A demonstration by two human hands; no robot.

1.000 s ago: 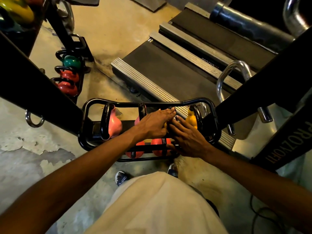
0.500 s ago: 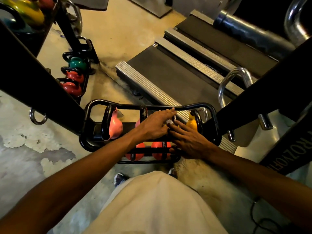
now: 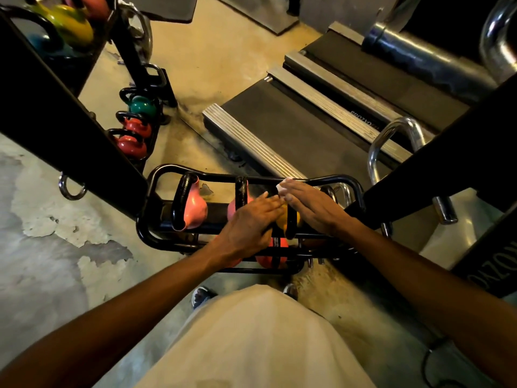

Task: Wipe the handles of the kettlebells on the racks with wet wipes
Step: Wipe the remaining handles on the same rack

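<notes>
Treadmill deck [image 3: 293, 135] upper centre, a second one beside it to the right, both on worn concrete floor [image 3: 42, 247] with peeling patches. Black frame beams crossing left and right edges. Low black kettlebell rack [image 3: 156, 236] centre frame, just in front of the shoes. On its top row: pink kettlebell [image 3: 195, 208] at left, second pink kettlebell [image 3: 233, 210] mid-row, yellow kettlebell [image 3: 282, 219] between the two hands. Red kettlebell [image 3: 275, 257] on the lower row, below the yellow one. Another rack [image 3: 156, 88] far left, holding a green kettlebell [image 3: 141, 105] and two red ones below it. More kettlebells top left corner, yellow and teal, partly hidden.

Left hand [image 3: 249, 225] palm down, fingers straight, lying over the rack beside the yellow kettlebell's black handle [image 3: 291, 222]; holding nothing visible. Right hand [image 3: 313, 204] reaching to the rack's far rail, fingers extended and mostly flat, with a white wet wipe [image 3: 282, 186] under the fingertips against the rail. Grip on the wipe hidden under the fingers, cannot tell if pinched or just pressed.
</notes>
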